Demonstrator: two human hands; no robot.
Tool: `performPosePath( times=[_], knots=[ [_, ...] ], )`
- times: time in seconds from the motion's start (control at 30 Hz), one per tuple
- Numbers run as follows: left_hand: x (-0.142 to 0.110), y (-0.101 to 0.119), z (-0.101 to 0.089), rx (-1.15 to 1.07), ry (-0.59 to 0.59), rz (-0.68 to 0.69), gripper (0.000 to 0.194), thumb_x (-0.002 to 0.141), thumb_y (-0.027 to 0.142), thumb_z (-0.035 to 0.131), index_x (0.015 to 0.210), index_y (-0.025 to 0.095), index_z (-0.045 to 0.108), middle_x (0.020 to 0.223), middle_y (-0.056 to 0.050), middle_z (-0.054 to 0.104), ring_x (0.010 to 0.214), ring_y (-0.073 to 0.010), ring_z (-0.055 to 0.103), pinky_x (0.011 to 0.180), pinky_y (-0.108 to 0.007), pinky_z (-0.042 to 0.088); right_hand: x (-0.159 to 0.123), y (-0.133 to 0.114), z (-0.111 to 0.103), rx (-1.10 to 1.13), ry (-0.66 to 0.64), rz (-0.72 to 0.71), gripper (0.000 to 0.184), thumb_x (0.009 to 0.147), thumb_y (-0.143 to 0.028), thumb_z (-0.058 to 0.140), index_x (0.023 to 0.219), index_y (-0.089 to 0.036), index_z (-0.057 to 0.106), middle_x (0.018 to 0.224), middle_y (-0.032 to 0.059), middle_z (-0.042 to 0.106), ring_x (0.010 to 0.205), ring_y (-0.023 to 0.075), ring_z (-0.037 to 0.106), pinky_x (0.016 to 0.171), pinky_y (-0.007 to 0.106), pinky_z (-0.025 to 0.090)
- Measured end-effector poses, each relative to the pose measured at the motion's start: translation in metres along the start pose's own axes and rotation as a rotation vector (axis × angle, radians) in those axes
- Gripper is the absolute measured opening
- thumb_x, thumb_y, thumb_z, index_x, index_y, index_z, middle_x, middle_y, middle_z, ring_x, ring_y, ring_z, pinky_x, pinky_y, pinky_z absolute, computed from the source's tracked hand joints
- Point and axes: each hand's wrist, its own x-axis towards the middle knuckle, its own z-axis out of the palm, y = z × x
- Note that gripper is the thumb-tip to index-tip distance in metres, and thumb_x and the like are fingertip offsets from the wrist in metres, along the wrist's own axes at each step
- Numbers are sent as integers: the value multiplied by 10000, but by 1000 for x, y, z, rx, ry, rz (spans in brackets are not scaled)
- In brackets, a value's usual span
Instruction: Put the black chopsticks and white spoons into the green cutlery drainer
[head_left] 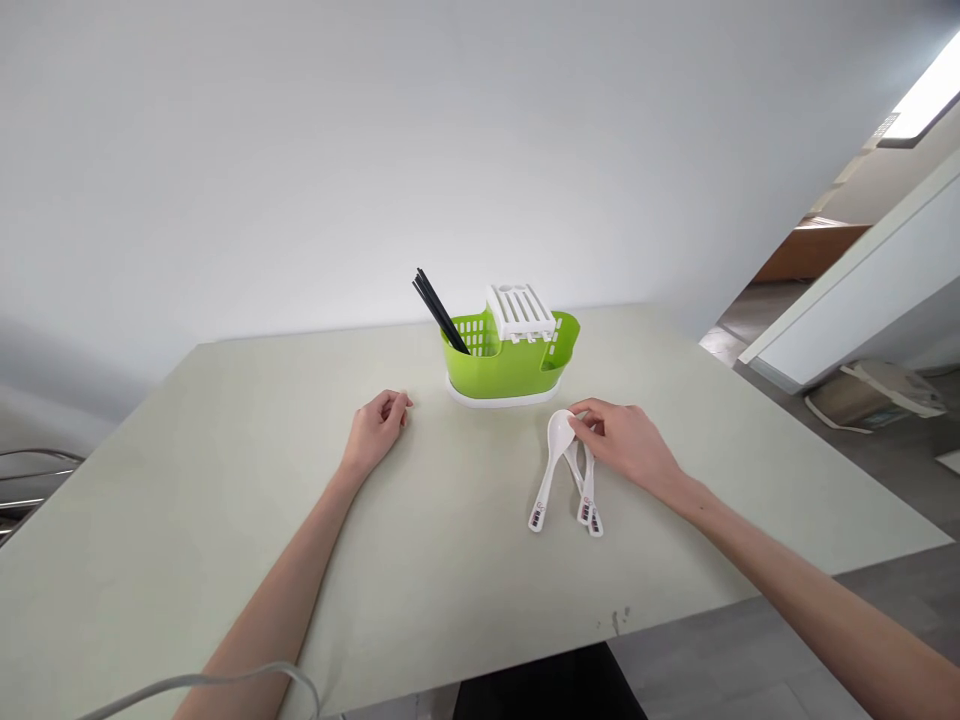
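Clearly, I have three white spoons on the table (pixel 420 600), right of the middle and nearer than the green caddy (pixel 502 375). The left spoon (pixel 545 483) lies with its bowl at the far end, just under the fingertips, and its long axis slants so that the handle points near and a little left. The middle spoon (pixel 586 500) runs almost straight from far to near, while the right spoon (pixel 595 523) slants near and right, its handle crossing beneath the middle one; my right hand (pixel 575 413) hides most of their bowls. On that hand I see thumb and forefinger brought close together at the left spoon's bowl rim, though I cannot tell whether they grip it or only touch. My left hand (pixel 382 420) rests on the table, left of the caddy, fingers loosely curled around nothing I can see. Black chopsticks (pixel 439 310) stand in the caddy's left compartment, their upper ends leaning left.
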Motion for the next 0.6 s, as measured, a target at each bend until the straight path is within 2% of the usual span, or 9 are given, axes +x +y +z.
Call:
performPosePath(
  times=[0.1,0.2,0.33,0.47,0.6],
  knots=[
    [0,1,-1,-16,-3,-8,428,963,600,489,875,214,652,660,12,589,567,-151,480,579,-275,393,-1,-9,-6,129,12,-16,301,966,-470,528,996,-260,741,837,-7,795,594,171,652,644,323,481],
    [0,0,-1,-30,-7,-15,432,964,606,491,872,215,650,663,15,587,563,-149,479,581,-275,395,-1,-24,-17,215,97,-72,308,966,-489,560,1003,-245,744,779,-7,776,558,162,648,618,311,477],
    [0,-4,-1,-35,-11,-12,433,968,607,492,883,213,650,667,15,582,572,-149,486,585,-273,396,7,-55,-40,278,374,-227,299,974,-494,618,1007,-227,749,699,-5,737,523,145,629,577,289,472],
    [-2,-5,-1,-38,-8,-10,424,968,601,495,876,215,645,655,15,576,576,-154,490,595,-276,402,25,-86,-65,280,692,-411,302,1013,-509,599,1045,-240,733,766,12,746,546,146,652,542,282,477],
    [-5,-5,-2,-48,-12,-18,422,966,603,501,884,217,649,667,16,580,578,-151,487,599,-278,406,51,-109,-80,200,857,-499,308,1064,-499,511,1119,-276,716,882,40,763,638,180,703,559,309,478]
  ],
)
